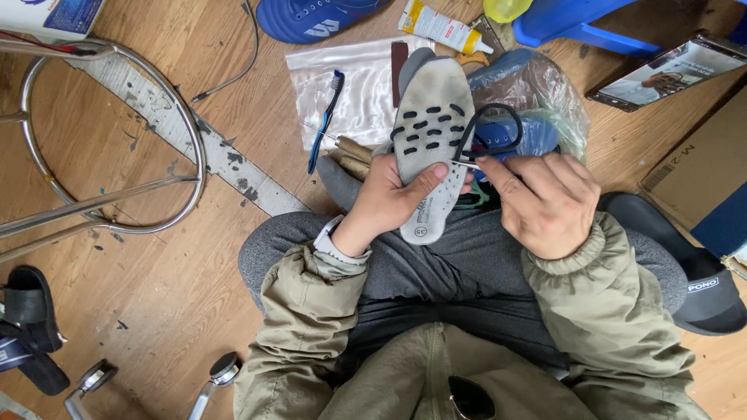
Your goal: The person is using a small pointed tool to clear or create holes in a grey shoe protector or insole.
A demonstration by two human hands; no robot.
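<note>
The wooden floor (pixel 156 295) is scuffed and paint-flecked. On it lie a clear plastic sheet (pixel 362 89) with a blue toothbrush (pixel 325 117), a glue tube (pixel 445 28), a blue shoe (pixel 311 17), black sandals (pixel 27 327) and a phone (pixel 669 74).

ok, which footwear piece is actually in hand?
The grey perforated insole, gripped by the left hand; the blue shoe and black slide sandal lie untouched.

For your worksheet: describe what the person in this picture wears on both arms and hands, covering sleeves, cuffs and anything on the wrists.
Both arms are in sleeves of an olive-green padded jacket with gathered, elasticated cuffs. The left hand is bare, with a light grey wristband or watch showing just past the cuff. The right hand is bare too, with nothing visible on its wrist.
</note>
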